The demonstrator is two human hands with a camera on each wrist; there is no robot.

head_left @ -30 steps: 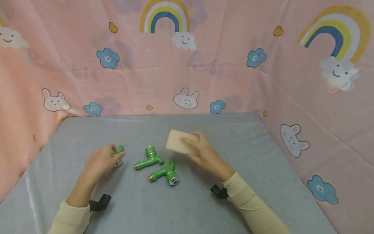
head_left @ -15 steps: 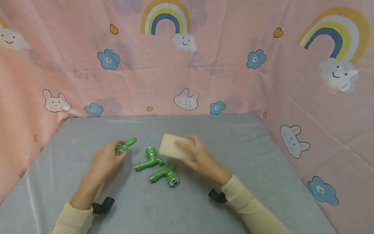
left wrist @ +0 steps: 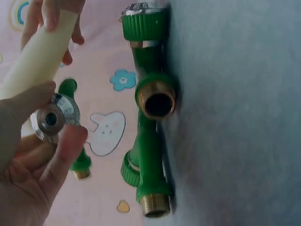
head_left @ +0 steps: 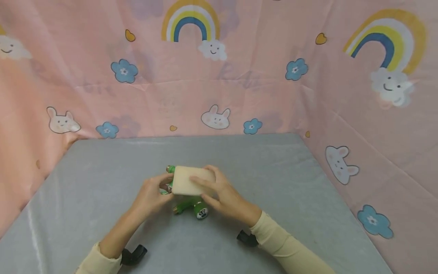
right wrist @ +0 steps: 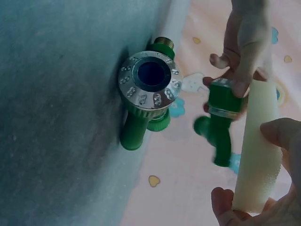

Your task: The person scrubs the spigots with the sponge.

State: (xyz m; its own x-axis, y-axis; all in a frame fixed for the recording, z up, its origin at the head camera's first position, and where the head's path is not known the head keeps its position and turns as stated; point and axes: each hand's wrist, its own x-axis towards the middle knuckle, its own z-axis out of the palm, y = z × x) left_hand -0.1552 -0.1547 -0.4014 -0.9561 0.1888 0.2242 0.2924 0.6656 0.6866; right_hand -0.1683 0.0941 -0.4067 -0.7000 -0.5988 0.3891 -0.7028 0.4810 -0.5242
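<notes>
My left hand (head_left: 150,194) grips a green plastic tap (right wrist: 221,127) by its chrome-faced knob, off the table. In my right hand (head_left: 227,196) is a cream sponge block (head_left: 184,182), pinched between thumb and fingers. The sponge's left end meets the left fingertips in the head view and covers most of the held tap there. Seen from the left wrist, the sponge (left wrist: 44,52) lies right beside the tap's knob (left wrist: 56,117). Below the hands, a second green tap (head_left: 195,208) with a brass threaded end lies on the table.
A third green tap (left wrist: 153,169) lies by the second one, hidden behind the sponge in the head view. Grey cloth covers the table (head_left: 273,171). Pink printed curtains (head_left: 260,95) stand behind and at the sides. Black wrist mounts (head_left: 135,255) hang under both forearms.
The left hand has lifted the tap and carried it right to the middle. The right hand has moved left and slightly down with the sponge, so the two now meet.
</notes>
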